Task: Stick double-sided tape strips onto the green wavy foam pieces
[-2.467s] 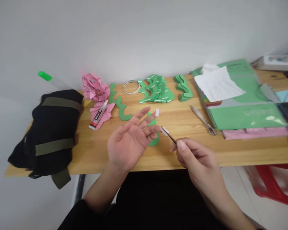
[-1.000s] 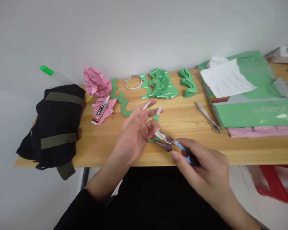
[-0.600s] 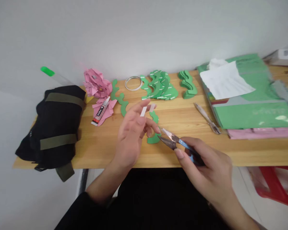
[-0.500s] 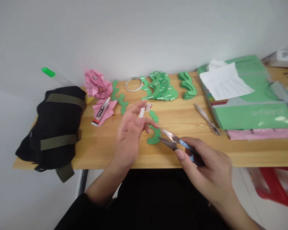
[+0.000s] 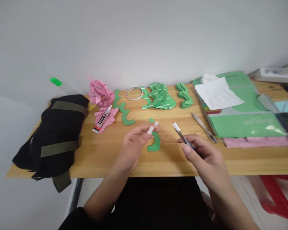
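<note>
Small white strips (image 5: 150, 130) are pinched at the fingertips of my left hand (image 5: 134, 145). Under those fingertips a wavy green piece (image 5: 154, 143) lies on the wooden table, partly covered by them. My right hand (image 5: 205, 156) is closed round small blue-handled scissors (image 5: 182, 135); their blades are together, with a white bit at the tip. Farther back lie a spread pile of green pieces with white strips (image 5: 160, 95), a neat green stack (image 5: 184, 95) and a roll of tape (image 5: 134, 93). Loose green pieces (image 5: 128, 118) are left of my left hand.
A black bag (image 5: 60, 134) covers the table's left end. Near it are crumpled pink pieces (image 5: 100, 92) and a glue tube (image 5: 102, 119). At right are a pen (image 5: 203, 127), a green packet (image 5: 254, 124) and white paper (image 5: 219, 93).
The scissors have closed and moved right, away from my left hand, and now have a white bit at the tip. My left hand has lowered. The view has shifted slightly.
</note>
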`<move>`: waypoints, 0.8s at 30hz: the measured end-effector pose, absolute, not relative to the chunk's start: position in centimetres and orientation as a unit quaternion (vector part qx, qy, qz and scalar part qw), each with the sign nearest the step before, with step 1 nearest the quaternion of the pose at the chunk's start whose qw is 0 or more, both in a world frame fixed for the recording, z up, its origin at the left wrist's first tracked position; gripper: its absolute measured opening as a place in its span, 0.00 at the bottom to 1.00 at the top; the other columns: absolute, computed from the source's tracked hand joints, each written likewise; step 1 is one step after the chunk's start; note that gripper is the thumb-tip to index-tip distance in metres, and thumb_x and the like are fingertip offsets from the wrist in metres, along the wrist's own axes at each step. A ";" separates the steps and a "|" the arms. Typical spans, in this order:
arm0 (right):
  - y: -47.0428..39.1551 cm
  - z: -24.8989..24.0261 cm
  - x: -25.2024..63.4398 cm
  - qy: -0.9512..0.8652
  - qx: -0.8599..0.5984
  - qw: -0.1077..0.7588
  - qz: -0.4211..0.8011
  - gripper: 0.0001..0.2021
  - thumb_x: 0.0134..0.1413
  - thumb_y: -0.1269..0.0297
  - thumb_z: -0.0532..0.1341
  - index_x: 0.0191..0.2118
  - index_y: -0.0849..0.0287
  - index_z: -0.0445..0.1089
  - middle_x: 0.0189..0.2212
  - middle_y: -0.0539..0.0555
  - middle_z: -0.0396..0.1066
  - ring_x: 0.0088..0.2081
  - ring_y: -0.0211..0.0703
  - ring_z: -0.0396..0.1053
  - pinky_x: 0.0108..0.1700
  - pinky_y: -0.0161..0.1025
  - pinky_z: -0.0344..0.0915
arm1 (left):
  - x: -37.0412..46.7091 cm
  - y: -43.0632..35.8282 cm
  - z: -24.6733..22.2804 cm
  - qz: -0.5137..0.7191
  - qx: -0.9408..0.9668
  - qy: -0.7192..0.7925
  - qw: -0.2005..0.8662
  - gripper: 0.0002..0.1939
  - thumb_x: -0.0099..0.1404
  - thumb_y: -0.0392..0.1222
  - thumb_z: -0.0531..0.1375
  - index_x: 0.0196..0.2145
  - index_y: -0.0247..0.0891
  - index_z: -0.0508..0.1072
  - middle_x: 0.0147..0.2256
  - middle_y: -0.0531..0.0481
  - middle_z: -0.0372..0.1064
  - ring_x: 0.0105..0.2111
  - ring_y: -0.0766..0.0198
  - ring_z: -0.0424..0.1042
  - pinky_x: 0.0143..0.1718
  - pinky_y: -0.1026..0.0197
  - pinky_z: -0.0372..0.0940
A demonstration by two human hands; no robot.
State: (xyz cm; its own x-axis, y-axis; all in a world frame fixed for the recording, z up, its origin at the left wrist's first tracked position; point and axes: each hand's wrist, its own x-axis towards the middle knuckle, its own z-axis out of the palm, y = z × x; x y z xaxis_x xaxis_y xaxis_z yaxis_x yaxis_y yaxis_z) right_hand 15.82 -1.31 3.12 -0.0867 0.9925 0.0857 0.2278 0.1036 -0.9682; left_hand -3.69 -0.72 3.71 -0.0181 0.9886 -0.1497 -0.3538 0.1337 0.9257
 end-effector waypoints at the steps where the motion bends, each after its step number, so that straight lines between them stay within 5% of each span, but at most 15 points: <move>1: -1.2 3.1 15.7 -0.579 -0.503 0.443 0.464 0.13 0.57 0.51 0.64 0.33 0.56 0.72 0.22 0.48 0.66 0.21 0.36 0.61 0.21 0.33 0.58 | -3.6 -0.8 3.7 0.545 0.380 0.453 0.594 0.11 0.56 0.48 0.69 0.36 0.44 0.82 0.47 0.46 0.76 0.52 0.55 0.70 0.47 0.59 0.66; 6: -1.1 2.7 15.7 -0.510 -0.455 0.441 0.582 0.16 0.59 0.48 0.61 0.34 0.57 0.73 0.18 0.44 0.52 0.19 0.33 0.49 0.19 0.32 0.47 | -3.4 -0.9 3.9 0.511 0.487 0.437 0.558 0.15 0.52 0.43 0.72 0.39 0.48 0.82 0.53 0.45 0.68 0.60 0.50 0.62 0.62 0.47 0.56; 13: -1.7 2.4 15.5 -0.496 -0.458 0.446 0.588 0.18 0.64 0.47 0.56 0.37 0.57 0.73 0.20 0.45 0.50 0.21 0.33 0.48 0.21 0.33 0.45 | -3.2 -1.2 3.6 0.497 0.529 0.399 0.560 0.23 0.52 0.53 0.72 0.46 0.50 0.80 0.61 0.45 0.59 0.66 0.45 0.51 0.68 0.41 0.45; 19: -1.9 2.2 15.4 -0.540 -0.520 0.449 0.487 0.17 0.64 0.47 0.55 0.38 0.56 0.72 0.21 0.46 0.54 0.22 0.35 0.53 0.22 0.34 0.49 | -2.8 -1.7 3.1 0.537 0.481 0.313 0.618 0.32 0.50 0.54 0.73 0.53 0.48 0.76 0.68 0.45 0.50 0.64 0.44 0.59 0.63 0.50 0.59; 24: -1.9 2.2 15.3 -0.601 -0.532 0.439 0.404 0.15 0.65 0.51 0.55 0.38 0.56 0.72 0.20 0.45 0.57 0.21 0.36 0.56 0.23 0.34 0.54 | -2.3 -1.8 3.8 0.566 0.419 0.249 0.665 0.28 0.58 0.57 0.67 0.54 0.43 0.75 0.66 0.43 0.56 0.62 0.44 0.64 0.61 0.51 0.62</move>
